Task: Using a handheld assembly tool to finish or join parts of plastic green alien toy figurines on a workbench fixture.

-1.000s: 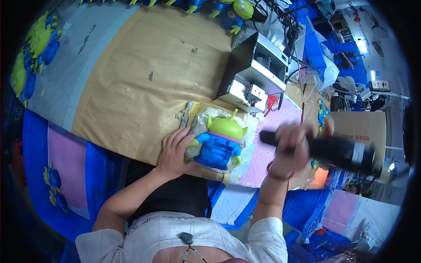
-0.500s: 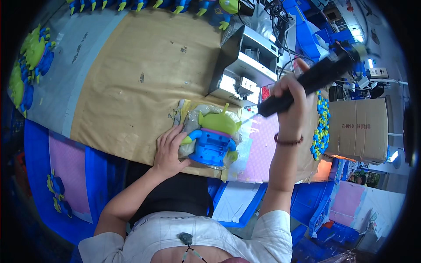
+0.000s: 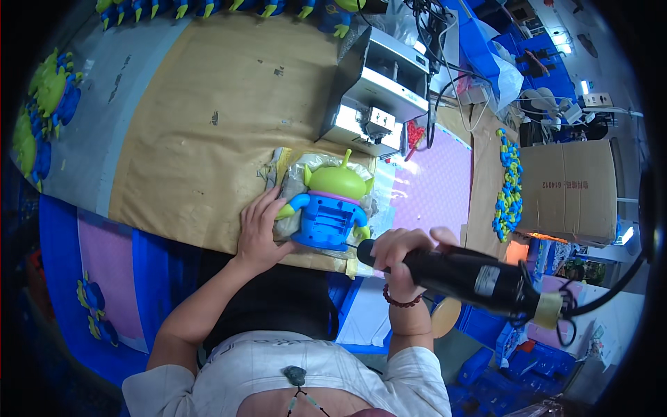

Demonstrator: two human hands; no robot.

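Observation:
A three-eared green, blue and purple toy figure (image 3: 326,215) lies on a plastic-wrapped pad (image 3: 295,182), the open hollow in its blue body facing up. My left hand (image 3: 260,226) holds the figure by its left side, fingers along the blue-and-green arm and thumb at the bottom edge. My right hand (image 3: 401,254) is closed around a black electric screwdriver (image 3: 472,278). The tool lies nearly level, its thin bit pointing left at the lower right edge of the toy's body. Whether the bit touches a screw is too small to tell.
Behind the pad stands a grey-white machine (image 3: 379,90), with a red item (image 3: 415,135) beside it. Brown paper (image 3: 194,139) covers the bench. More toy figures (image 3: 52,104) line the far and left edges; small blue-green parts (image 3: 508,187) and a cardboard box (image 3: 570,187) are at right.
My right hand has brought the screwdriver down and toward me, from above right of the toy to its lower right edge. My left hand stays on the figure.

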